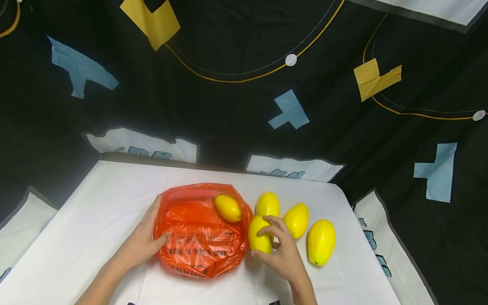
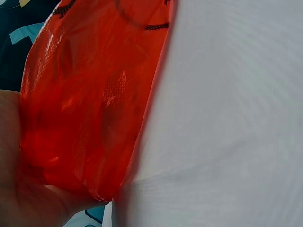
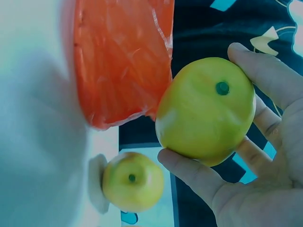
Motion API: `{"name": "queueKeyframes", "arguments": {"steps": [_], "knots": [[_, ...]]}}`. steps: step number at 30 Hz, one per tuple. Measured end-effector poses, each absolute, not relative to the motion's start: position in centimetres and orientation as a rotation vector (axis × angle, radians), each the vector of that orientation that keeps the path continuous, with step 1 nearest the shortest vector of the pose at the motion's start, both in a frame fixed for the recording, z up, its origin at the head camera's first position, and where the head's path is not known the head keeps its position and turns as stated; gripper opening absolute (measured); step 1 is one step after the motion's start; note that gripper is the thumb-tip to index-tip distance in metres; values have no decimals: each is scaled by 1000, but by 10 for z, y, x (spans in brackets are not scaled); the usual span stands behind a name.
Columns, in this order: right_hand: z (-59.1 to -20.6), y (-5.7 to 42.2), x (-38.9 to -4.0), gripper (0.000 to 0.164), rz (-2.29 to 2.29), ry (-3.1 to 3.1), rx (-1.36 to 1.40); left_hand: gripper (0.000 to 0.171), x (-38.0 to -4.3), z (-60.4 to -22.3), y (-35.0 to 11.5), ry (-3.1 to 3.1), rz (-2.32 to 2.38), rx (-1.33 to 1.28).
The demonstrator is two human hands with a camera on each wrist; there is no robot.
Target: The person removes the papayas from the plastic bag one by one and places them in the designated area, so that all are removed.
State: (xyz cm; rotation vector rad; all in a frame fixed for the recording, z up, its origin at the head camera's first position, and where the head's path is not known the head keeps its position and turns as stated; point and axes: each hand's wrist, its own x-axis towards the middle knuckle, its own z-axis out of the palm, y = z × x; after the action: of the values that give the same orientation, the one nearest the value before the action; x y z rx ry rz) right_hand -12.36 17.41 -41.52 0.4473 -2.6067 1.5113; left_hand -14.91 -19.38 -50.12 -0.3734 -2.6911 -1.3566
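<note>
A red plastic bag (image 1: pixel 190 254) with dark print is spread wide on the white table, and one yellow mango (image 1: pixel 228 208) lies at its upper right. My left hand (image 1: pixel 146 237) grips the bag's left side, thumb on the near side; the left wrist view shows the palm against the red plastic (image 2: pixel 90 118). My right hand (image 1: pixel 280 250) holds another smooth yellow mango (image 1: pixel 259 237) between thumb and fingers, right at the bag's right edge. In the right wrist view the held mango (image 3: pixel 208 111) shows a green stem nub and overlaps the bag's edge (image 3: pixel 123 61).
Three more yellow mangoes stand right of the bag: one behind the held one (image 1: pixel 268 203), one in the middle (image 1: pixel 297 219) and one at the right (image 1: pixel 321 243). The white table (image 1: pixel 114 203) ends at a black curtain (image 1: pixel 228 110) with taped shapes.
</note>
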Motion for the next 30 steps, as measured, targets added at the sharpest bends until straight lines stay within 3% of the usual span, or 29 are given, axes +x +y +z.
{"name": "queueKeyframes", "arguments": {"steps": [8,18,30], "knots": [[-421,183,-118,39,1474,-2644,357,109,-149,-501,-193,-2701,-1369,-373],[-467,203,-126,45,1412,-2717,342,108,-152,-502,-194,-2661,-1385,-397],[-492,212,-127,46,1323,-2747,351,109,-151,-504,-194,-2658,-1390,-402]]}}
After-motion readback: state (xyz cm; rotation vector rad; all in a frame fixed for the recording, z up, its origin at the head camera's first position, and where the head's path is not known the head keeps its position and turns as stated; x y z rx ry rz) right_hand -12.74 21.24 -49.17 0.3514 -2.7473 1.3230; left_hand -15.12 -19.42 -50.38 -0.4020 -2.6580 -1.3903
